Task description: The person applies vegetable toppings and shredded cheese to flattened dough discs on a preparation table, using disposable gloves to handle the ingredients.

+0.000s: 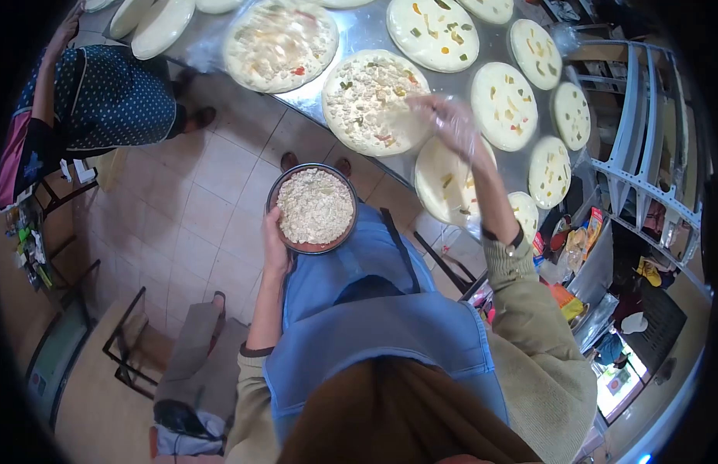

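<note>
1. Head view looks straight down on a steel surface along the top of the frame, carrying round dough bases: at least eleven can be counted, some cut off by the upper edge.
2. Two large bases near top center are thickly covered; the one at center carries pale crumbled topping with green and red bits. Smaller bases to the right bear only scattered coloured pieces.
3. One round bowl sits at frame center, held out over the tiled floor, filled with pale crumbled topping.
4. Left hand grasps the bowl by its lower left rim, forearm running down the frame.
5. Right hand, in a clear plastic glove, reaches up over the right edge of the covered center base, fingers bunched downward; whether they pinch topping cannot be told.
6. Another person in a dotted garment stands at upper left.
</note>
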A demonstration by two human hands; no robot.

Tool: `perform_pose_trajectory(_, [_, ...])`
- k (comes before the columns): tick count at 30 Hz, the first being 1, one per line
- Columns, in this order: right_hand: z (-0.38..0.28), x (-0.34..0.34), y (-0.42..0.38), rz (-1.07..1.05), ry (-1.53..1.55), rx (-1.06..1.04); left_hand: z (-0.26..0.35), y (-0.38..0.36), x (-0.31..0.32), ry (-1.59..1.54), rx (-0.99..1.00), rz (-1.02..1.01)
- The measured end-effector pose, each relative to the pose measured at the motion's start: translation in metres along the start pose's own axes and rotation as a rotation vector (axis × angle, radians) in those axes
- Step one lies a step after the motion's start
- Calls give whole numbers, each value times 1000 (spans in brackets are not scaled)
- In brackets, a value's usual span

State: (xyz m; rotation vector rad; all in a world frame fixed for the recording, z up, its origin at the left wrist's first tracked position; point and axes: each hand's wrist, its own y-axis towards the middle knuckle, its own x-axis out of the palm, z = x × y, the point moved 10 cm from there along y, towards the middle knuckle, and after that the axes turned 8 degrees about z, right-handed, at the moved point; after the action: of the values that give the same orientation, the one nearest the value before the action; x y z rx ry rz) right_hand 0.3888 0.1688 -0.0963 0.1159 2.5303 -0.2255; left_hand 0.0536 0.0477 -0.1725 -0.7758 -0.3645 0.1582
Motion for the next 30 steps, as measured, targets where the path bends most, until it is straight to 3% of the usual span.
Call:
perform_pose_trajectory(2, [-17,21,-29,-68,110,79,-7,5,-2,-52,-43,-38])
perform_pose_trajectory(5, [-21,59,-58,120,-141,-158,-6,10,1,-53,-66,-90])
perform_pose_trajectory(7, [-6,73,-64,40,-36,92,-3,11,1,-31,-71,-108])
perform_pose_trajectory(9, [-9,76,-70,9,15,202,1,12,-1,-8,-77,-117])
perform_pose_trajectory(12, [-34,62,-65,214,-196,-140,0,18,-14,13,-68,-91])
perform_pose_trajectory(15, [-26,31,-37,158,150,79,4,17,-22,4,-87,-96])
perform_pose_trajectory(16, [-22,16,-22,183,75,86,7,16,-24,8,-88,-94])
perform_pose_trajectory(19, [16,4,31,142,347,251,13,12,-31,16,-86,-92])
perform_pose_trajectory(22, [-19,1,73,75,-18,39,14,15,-45,0,-85,-100])
perform_pose_trajectory(25, [-35,24,96,66,-59,-241,15,16,-57,-20,-116,-85])
perform_pose_trajectory(30, [-12,58,110,97,-250,-177,29,17,-69,44,-97,-40])
